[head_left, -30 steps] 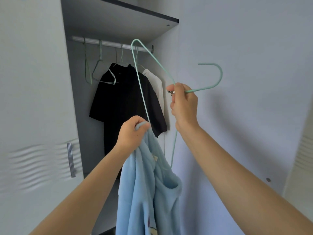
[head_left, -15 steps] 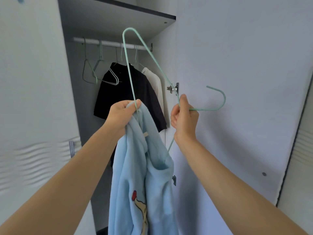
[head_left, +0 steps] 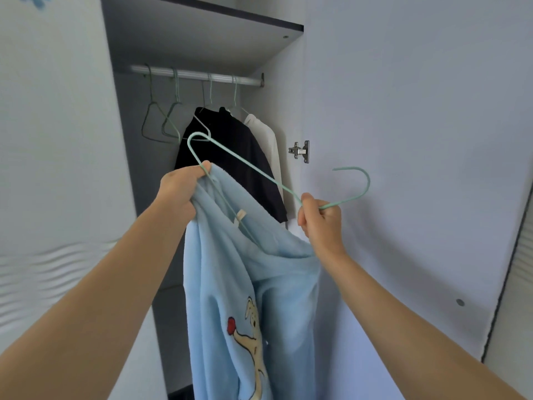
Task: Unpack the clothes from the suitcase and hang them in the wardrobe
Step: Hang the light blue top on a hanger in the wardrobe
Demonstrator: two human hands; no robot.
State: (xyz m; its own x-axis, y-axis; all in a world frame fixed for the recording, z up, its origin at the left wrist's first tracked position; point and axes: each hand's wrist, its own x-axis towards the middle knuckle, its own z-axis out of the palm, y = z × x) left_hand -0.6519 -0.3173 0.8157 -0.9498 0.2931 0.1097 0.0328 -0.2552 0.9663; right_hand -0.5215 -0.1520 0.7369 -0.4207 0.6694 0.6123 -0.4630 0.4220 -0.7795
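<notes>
— Sweater [head_left: 245, 284]: held where?
— Bunched at the collar in the curled fingers of the left hand [head_left: 180, 189], together with one wire of the hanger [head_left: 248, 164]. Hanging straight down from there, in front of the open wardrobe.
— And the right hand [head_left: 320, 217]?
— Clamped round the hanger's neck, just below the hook [head_left: 366, 183]. Lower than the left and over toward the door [head_left: 403, 140].
— Lying which way, then?
— Slanting along its length from upper left down to lower right, hook pointing right, away from the rail [head_left: 196, 75]. Lower wire threaded into the neck opening; right shoulder seemingly not yet seated.
— Needed next, probably?
— Levelling inside the collar, then swinging the hook up and left to the rail. Left hand nearer it; space there beside the black shirt [head_left: 230, 145].
</notes>
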